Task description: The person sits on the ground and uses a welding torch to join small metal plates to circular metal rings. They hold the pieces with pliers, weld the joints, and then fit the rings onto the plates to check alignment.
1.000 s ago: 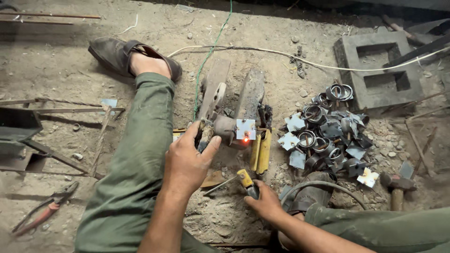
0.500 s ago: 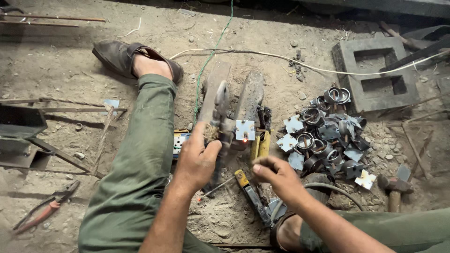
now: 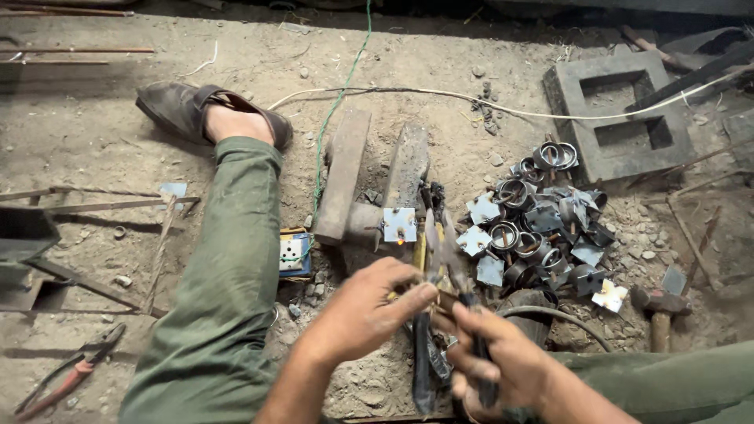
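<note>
A dark pair of pliers-like tongs (image 3: 444, 250) sits at the centre of the view, just above a dirt floor, its long axis running roughly upright in the picture, with the working end pointing away from the person toward a small square metal plate (image 3: 400, 224) and the handles coming back toward the body. The right hand (image 3: 503, 363) is closed in a fist around the dark handles, fingers wrapped tight, knuckles toward the camera. The left hand (image 3: 367, 308) comes in from the lower left, fingers curled and drawn together with the thumb, their tips pinching a small yellowish piece (image 3: 444, 301) right where the handles meet the right hand; what exactly that piece is cannot be made out. The square plate stands on edge against a short metal cylinder between two upright wooden blocks (image 3: 344, 174), and a small orange glow (image 3: 401, 240) shows at its lower edge. To the right lies a heap of metal rings and cut square plates (image 3: 538, 228), with a hammer (image 3: 661, 308) near its lower right corner. Beyond the heap is a hollow concrete block (image 3: 617, 118). The person's left leg in green trousers (image 3: 224, 275) stretches up the left side to a sandalled foot (image 3: 212, 114). Red-handled pliers (image 3: 69, 378) lie well apart at lower left.
</note>
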